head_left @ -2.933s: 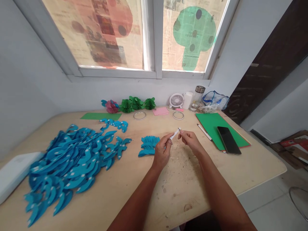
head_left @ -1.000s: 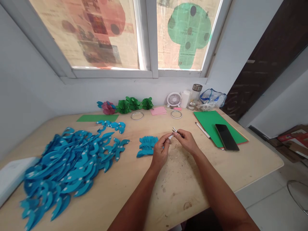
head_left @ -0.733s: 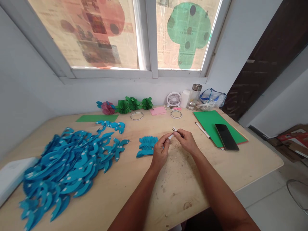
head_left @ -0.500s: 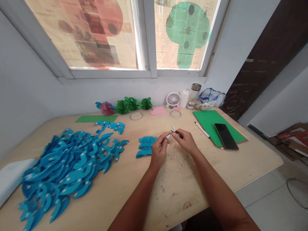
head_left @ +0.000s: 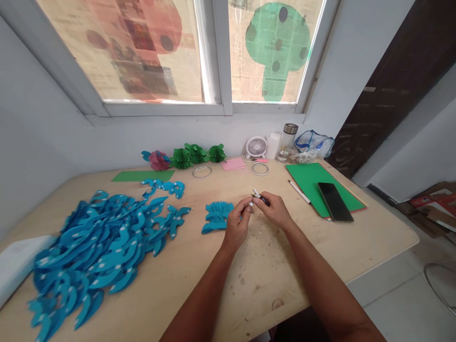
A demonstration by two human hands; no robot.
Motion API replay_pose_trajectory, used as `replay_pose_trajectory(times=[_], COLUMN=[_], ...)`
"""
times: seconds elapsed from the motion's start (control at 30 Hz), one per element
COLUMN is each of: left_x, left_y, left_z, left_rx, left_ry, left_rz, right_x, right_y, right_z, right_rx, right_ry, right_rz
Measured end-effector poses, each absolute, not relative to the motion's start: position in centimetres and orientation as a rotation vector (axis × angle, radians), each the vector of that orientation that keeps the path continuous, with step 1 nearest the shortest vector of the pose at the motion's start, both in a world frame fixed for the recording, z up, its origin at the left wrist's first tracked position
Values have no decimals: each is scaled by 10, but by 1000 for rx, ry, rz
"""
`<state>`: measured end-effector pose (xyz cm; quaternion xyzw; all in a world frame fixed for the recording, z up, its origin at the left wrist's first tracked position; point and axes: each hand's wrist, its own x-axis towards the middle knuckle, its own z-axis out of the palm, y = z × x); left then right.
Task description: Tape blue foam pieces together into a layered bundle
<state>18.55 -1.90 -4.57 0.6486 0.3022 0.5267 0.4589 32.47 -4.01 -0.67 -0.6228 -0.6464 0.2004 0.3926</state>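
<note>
A pale wooden table (head_left: 171, 289) spread beneath two bare hands, its top flecked with specks among which a dropped scrap could easily have been lost. Across its left side lay a heap of blue cutouts (head_left: 92, 247) marked with small white patches, piled loosely enough, it appeared, to slide if an elbow brushed it. The right hand (head_left: 275, 209) was closed around a slim dark tool, while the left hand (head_left: 237, 223) met it nearly fingertip to fingertip, thumb and finger pinched together. Just beside the left hand sat a ruffled blue stack (head_left: 215, 218), which a careless wrist could have knocked askew. The dark tool (head_left: 265, 201) had its narrow tip close to the left fingertips; a slip or too firm a push might have nicked them. Smallest of all, the white piece (head_left: 251, 204) was caught in the left pinch, where a loosened grip could have let it fall; its far end could not be made out.
</note>
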Motion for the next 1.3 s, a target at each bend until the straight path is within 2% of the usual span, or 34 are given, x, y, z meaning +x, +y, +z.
replay_pose_trajectory(times=[1.3], left_x=[183], left_y=[-17], left_z=[-42], left_rx=[1453], left_ry=[775], left_rz=[1367], right_x=[321], right_y=[-41], right_z=[-5], right_rx=[-1619], right_ry=[-1728], right_rz=[488])
